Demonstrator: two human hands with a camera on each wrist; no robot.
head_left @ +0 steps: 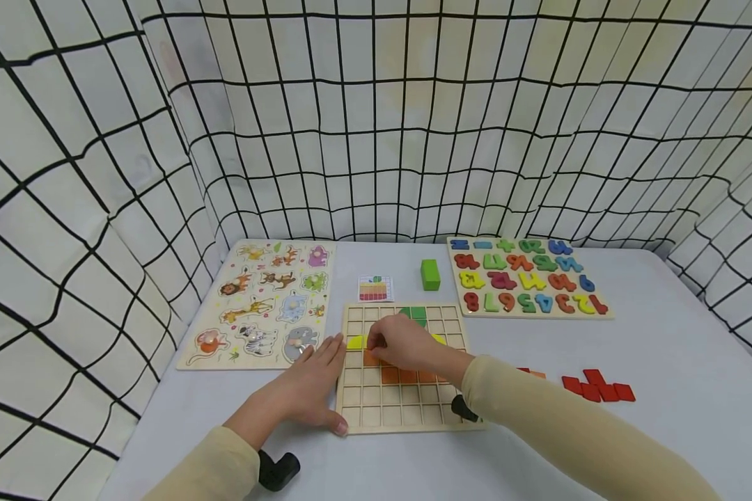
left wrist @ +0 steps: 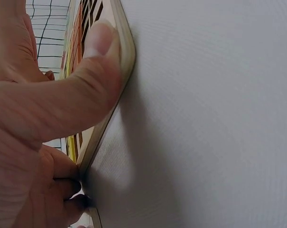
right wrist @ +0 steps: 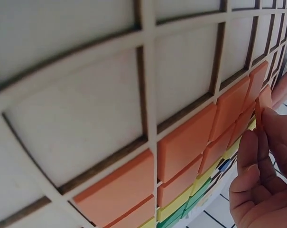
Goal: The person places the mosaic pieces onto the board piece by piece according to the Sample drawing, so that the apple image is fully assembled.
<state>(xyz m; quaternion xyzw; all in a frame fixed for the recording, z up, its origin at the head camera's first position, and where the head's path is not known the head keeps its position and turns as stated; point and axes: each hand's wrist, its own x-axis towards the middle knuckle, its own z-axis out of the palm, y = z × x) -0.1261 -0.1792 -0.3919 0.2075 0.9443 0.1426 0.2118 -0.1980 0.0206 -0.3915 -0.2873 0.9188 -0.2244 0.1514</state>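
Note:
A wooden grid board [head_left: 371, 415] lies on the table with green, yellow and orange square tiles in its cells. My right hand [head_left: 407, 342] is over its left-middle part, and in the right wrist view it pinches an orange square tile [right wrist: 265, 101] between thumb and fingers. That tile is tilted on edge beside a row of orange tiles [right wrist: 186, 135] set in the grid. Along the board's left edge rests my left hand [head_left: 313, 384], fingers stretched forward and thumb at the near corner. The left wrist view shows the thumb [left wrist: 98, 42] against the board's rim.
An animal puzzle board [head_left: 219, 353] lies at left, a number puzzle board [head_left: 520, 314] at back right. Behind the grid are a pattern card [head_left: 374, 288] and a green block [head_left: 430, 275]. Several loose red tiles [head_left: 608, 391] lie at right. Black netting [head_left: 376, 132] surrounds the table.

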